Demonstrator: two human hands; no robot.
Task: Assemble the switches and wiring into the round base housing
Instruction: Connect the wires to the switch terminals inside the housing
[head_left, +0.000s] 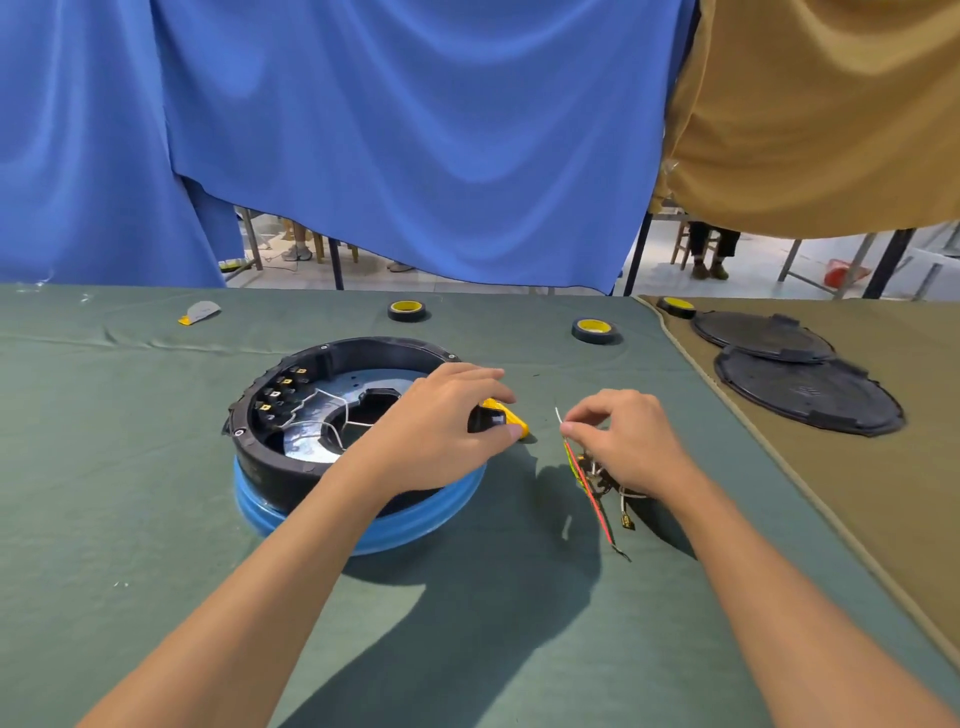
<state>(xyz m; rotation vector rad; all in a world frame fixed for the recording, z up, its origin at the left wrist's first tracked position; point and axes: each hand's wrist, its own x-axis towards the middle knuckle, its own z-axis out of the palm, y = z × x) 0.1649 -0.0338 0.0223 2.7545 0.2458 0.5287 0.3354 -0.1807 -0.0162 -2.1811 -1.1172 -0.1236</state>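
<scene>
switch (493, 418) half hidden in left hand (441, 415), wires (587, 483) partly under right hand (631, 441)

Three rolls of tape (406, 310) (595, 330) (677, 306). Two flat black round covers (761, 336) (808, 397). One round black housing (332, 358) on one blue ring (363, 527). One loose yellow-and-black switch (501, 418). One bundle of wires (589, 478). One grey scrap (201, 312). Two hands, the left hand (441, 415) and the right hand (628, 441). Two tablecloths, a green cloth (130, 467) and a brown cloth (883, 493).

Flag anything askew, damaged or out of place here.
Nothing looks damaged. White wires sprawl loose across the inside of the housing, not yet routed. A wire bundle lies tangled under the right hand. A grey-and-yellow scrap lies stray at the far left of the cloth.
</scene>
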